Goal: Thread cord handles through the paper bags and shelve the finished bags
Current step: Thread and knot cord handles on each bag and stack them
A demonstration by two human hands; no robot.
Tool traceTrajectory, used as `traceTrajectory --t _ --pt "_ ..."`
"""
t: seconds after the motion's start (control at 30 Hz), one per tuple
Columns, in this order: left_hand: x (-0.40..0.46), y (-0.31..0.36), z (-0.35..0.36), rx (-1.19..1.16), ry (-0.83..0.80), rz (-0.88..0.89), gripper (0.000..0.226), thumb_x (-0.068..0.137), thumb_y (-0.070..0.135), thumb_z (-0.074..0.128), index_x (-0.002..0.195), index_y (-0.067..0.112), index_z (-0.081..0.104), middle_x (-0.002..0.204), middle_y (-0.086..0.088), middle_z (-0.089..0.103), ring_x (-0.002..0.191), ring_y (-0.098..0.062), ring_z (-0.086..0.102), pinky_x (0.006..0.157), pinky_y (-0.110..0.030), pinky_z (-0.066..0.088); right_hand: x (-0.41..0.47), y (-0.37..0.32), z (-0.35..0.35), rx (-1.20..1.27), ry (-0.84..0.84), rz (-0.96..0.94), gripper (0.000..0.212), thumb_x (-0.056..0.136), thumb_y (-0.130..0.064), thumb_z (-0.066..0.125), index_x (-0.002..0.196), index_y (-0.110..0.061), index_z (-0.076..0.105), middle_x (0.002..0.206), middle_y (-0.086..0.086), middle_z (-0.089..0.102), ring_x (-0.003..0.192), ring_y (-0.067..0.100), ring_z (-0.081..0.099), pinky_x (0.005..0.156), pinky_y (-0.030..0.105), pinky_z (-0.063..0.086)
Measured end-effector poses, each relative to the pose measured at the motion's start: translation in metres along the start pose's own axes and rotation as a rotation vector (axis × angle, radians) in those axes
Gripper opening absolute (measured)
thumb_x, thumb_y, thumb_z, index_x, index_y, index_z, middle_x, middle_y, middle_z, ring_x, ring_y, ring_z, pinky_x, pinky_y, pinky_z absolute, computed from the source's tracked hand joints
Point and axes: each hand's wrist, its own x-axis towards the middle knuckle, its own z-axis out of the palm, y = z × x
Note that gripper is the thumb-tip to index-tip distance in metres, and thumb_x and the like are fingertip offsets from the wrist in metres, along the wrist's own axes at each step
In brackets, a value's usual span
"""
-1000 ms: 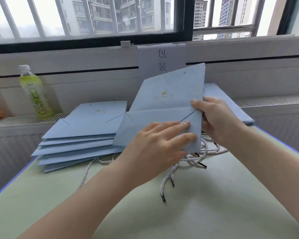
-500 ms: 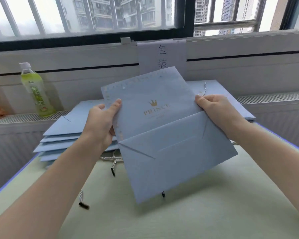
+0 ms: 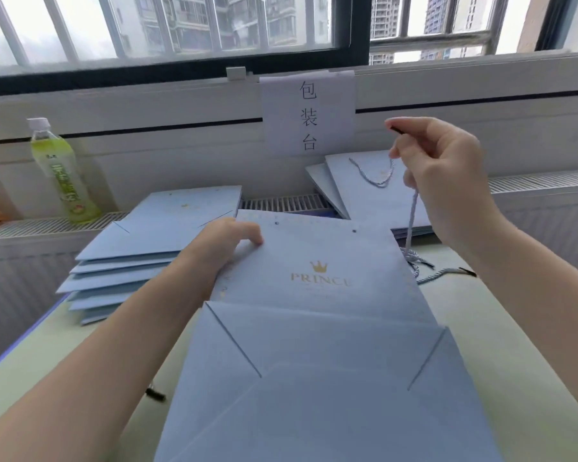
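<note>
Left hand (image 3: 229,243) grips one flat bag (image 3: 314,328); right hand (image 3: 437,175) pinches one cord (image 3: 412,211) aloft

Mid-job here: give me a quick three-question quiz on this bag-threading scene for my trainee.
1. True or false: the right hand pinches a cord lifted above the table.
2. Which holds the PRINCE bag at its top left corner?
A. the left hand
B. the green drink bottle
C. the paper sign
3. Fill in: the stack of unthreaded bags lies to the ___ of the held bag.

Key: 1 true; 2 A; 3 left.
</note>
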Motion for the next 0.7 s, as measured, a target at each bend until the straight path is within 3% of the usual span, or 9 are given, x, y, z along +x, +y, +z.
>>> traceTrajectory --t 0.07,0.1,0.17,0.2,0.3,0.47,0.5,0.6,0.7 --pt "-0.002 -0.004 0.009 0.039 -0.042 0.026 0.003 0.083 0.003 0.055 0.082 0.006 0.053 0.072 -0.01 0.052 0.043 -0.017 0.054 0.04 -0.015 0.04 -0.007 -0.009 0.007 0.095 -0.098 -0.014 0.02 0.095 -0.004 0.051 0.104 -0.017 0.064 0.073 -0.007 0.066 0.055 0.014 0.04 0.052 0.022 0.035" --pt "-0.001 -0.008 0.012 0.058 -0.08 0.033 0.012 0.084 0.003 0.054 0.095 0.005 0.055 0.083 -0.011 0.054 0.054 -0.019 0.059 0.046 -0.017 0.047 -0.011 -0.013 0.011 0.136 -0.146 -0.012 0.017 0.094 -0.005 0.053 0.103 -0.016 0.063 0.073 -0.006 0.069 0.054 0.015 0.038 0.051 0.022 0.033" --pt "0.002 -0.014 0.017 0.116 -0.143 -0.002 0.045 0.083 0.007 0.057 0.125 0.018 0.047 0.109 -0.012 0.054 0.086 -0.029 0.064 0.073 -0.035 0.057 -0.019 -0.016 0.021 0.216 -0.23 0.004 0.01 0.093 -0.005 0.055 0.099 -0.012 0.06 0.075 -0.002 0.071 0.048 0.011 0.036 0.049 0.018 0.032" --pt "0.001 -0.015 0.018 0.155 -0.154 -0.026 0.05 0.083 0.009 0.058 0.129 0.024 0.045 0.112 -0.014 0.055 0.09 -0.032 0.064 0.078 -0.041 0.057 -0.023 -0.017 0.025 0.245 -0.274 0.023 0.007 0.092 -0.004 0.056 0.094 -0.01 0.059 0.075 0.0 0.071 0.046 0.009 0.037 0.048 0.017 0.032" --pt "-0.002 -0.016 0.019 0.212 -0.163 -0.021 0.023 0.088 0.012 0.055 0.111 0.018 0.055 0.086 -0.009 0.058 0.062 -0.019 0.057 0.052 -0.024 0.05 -0.034 -0.007 0.036 0.124 -0.435 0.072 0.009 0.091 -0.002 0.057 0.087 -0.01 0.06 0.074 0.005 0.07 0.048 0.002 0.048 0.05 0.012 0.036" --pt "-0.002 -0.021 0.025 0.504 -0.052 0.235 0.007 0.09 0.024 0.057 0.088 0.02 0.061 0.068 -0.003 0.052 0.059 -0.017 0.051 0.052 -0.022 0.039 -0.054 0.027 0.049 -0.442 -0.585 -0.034 0.005 0.088 -0.013 0.062 0.09 -0.014 0.066 0.071 -0.015 0.057 0.063 -0.005 0.051 0.063 0.01 0.039" --pt "-0.004 -0.021 0.029 0.571 -0.048 0.272 0.008 0.091 0.026 0.056 0.092 0.021 0.062 0.071 -0.006 0.053 0.065 -0.022 0.056 0.051 -0.024 0.038 -0.056 0.031 0.05 -0.507 -0.608 -0.063 0.006 0.088 -0.015 0.061 0.091 -0.014 0.066 0.072 -0.014 0.056 0.066 -0.002 0.05 0.065 0.013 0.039" --pt "-0.009 -0.024 0.034 0.67 -0.065 0.351 0.022 0.093 0.03 0.055 0.112 0.023 0.063 0.103 0.01 0.05 0.107 -0.028 0.054 0.073 -0.03 0.039 -0.058 0.031 0.05 -0.587 -0.622 -0.106 0.008 0.087 -0.013 0.057 0.089 -0.011 0.064 0.071 -0.011 0.053 0.068 0.008 0.046 0.066 0.024 0.036" --pt "-0.007 -0.024 0.031 0.567 -0.08 0.404 0.022 0.093 0.021 0.056 0.113 0.021 0.066 0.103 0.006 0.051 0.096 -0.023 0.051 0.076 -0.032 0.035 -0.056 0.028 0.049 -0.584 -0.622 -0.104 0.004 0.085 -0.012 0.057 0.084 -0.011 0.06 0.067 -0.013 0.05 0.063 0.004 0.046 0.061 0.021 0.033"
